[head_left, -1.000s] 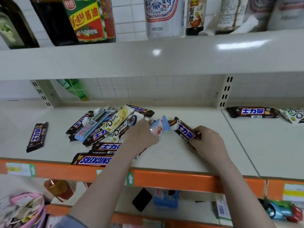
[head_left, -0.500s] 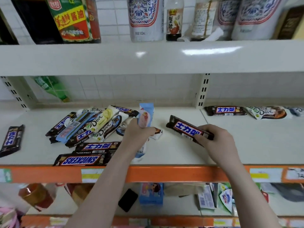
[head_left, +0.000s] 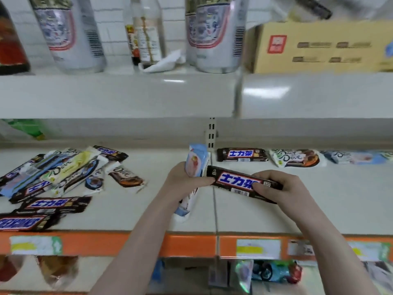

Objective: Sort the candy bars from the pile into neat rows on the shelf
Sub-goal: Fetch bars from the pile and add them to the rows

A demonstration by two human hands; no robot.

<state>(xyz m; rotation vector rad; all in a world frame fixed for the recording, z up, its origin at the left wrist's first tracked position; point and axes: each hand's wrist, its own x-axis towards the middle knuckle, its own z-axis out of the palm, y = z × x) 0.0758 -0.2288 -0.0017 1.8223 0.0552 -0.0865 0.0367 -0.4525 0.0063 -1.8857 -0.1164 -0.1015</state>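
Note:
My left hand grips a light blue and white candy bar, held upright over the middle of the white shelf. My right hand holds a dark brown Snickers bar by its right end, lifted and level above the shelf. The pile of candy bars lies at the left, mixing Snickers and Dove wrappers. At the back right a row lies flat: a Snickers bar, a Dove bar and a pale blue bar.
An upper shelf overhangs, carrying bottles and a cardboard box. An upright slotted post divides the back. The orange front rail bears price tags. A lower shelf holds packets.
The view swung right. Both hands moved right with their bars, and the Snickers bar in my right hand now sits over the right shelf section, near the back row.

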